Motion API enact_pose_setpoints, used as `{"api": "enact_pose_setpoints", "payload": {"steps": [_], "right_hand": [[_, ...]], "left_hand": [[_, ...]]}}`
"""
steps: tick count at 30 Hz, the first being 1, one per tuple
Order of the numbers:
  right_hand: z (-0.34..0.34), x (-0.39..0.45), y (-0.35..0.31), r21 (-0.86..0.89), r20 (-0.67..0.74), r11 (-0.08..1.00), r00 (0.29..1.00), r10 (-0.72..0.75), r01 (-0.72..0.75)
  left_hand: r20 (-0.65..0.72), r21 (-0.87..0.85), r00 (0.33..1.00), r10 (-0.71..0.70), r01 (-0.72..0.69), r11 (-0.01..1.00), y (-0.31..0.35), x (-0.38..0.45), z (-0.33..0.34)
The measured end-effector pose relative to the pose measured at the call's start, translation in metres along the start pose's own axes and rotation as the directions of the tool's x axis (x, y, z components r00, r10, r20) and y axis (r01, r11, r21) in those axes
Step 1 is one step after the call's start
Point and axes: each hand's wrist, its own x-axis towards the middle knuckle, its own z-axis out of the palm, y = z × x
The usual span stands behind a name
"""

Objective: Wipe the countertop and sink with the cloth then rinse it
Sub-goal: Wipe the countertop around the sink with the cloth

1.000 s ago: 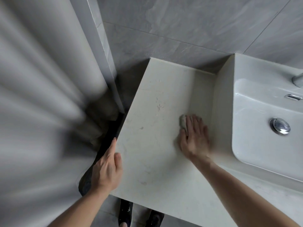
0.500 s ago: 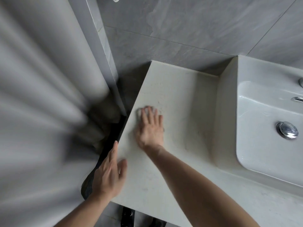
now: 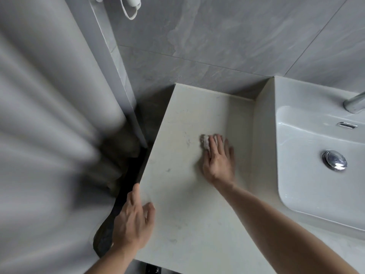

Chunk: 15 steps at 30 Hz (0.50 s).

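My right hand (image 3: 218, 158) lies flat on the pale countertop (image 3: 183, 210) and presses a small grey-white cloth (image 3: 205, 142) under its fingers; only the cloth's left end shows past the fingertips. A few dark smudges mark the countertop left of the cloth. My left hand (image 3: 132, 220) rests on the countertop's left edge, thumb on top, fingers apart, holding nothing. The white sink (image 3: 308, 194) stands to the right, with a chrome drain plug (image 3: 334, 160) in its basin and part of the tap (image 3: 354, 103) at the right border.
Grey wall tiles (image 3: 227, 42) rise behind the countertop. A pale curtain (image 3: 45, 135) hangs at the left, beside a dark gap (image 3: 128, 178) between it and the countertop edge. A white object with a loop (image 3: 131, 6) hangs on the wall at the top.
My right hand slid the cloth from beside the sink to the countertop's left edge, then back toward the middle. My left hand stayed on the left edge.
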Motion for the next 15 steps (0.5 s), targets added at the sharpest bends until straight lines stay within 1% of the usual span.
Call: {"api": "enact_pose_setpoints", "payload": {"steps": [2,4,6,8,9,11,13,15], "right_hand": [[-0.008,0.013,0.024,-0.045,-0.038,0.993,0.993,0.107,-0.109],[-0.011,0.023,0.032,-0.070,-0.084,0.981,0.981,0.177,-0.183],[-0.009,0.032,0.025,-0.049,-0.099,0.962,0.960,0.263,-0.269],[-0.005,0.042,0.006,0.014,-0.095,0.933,0.928,0.360,-0.360],[-0.003,0.048,-0.006,0.034,-0.095,0.927,0.922,0.374,-0.373],[0.004,0.059,-0.035,0.031,-0.075,0.948,0.945,0.319,-0.318],[0.014,0.066,-0.072,0.005,-0.035,0.983,0.982,0.186,-0.186],[0.025,0.062,-0.113,0.018,0.015,0.999,0.999,0.032,-0.032]], "left_hand": [[0.012,-0.004,0.999,-0.035,0.035,0.999,0.002,0.000,-0.003],[-0.007,-0.008,0.999,-0.042,0.042,0.999,0.001,-0.001,-0.004],[-0.036,-0.012,0.999,-0.027,0.026,1.000,-0.004,0.000,0.001],[-0.033,0.005,0.999,-0.025,0.025,1.000,-0.008,0.003,0.008],[-0.035,0.013,0.999,-0.031,0.031,0.999,-0.009,0.004,0.010],[-0.041,0.016,0.999,-0.031,0.031,0.999,-0.009,0.005,0.011],[-0.051,0.013,0.998,-0.034,0.035,0.999,-0.007,0.005,0.008],[-0.060,0.016,0.997,-0.049,0.051,0.999,-0.005,0.004,0.004]]}}
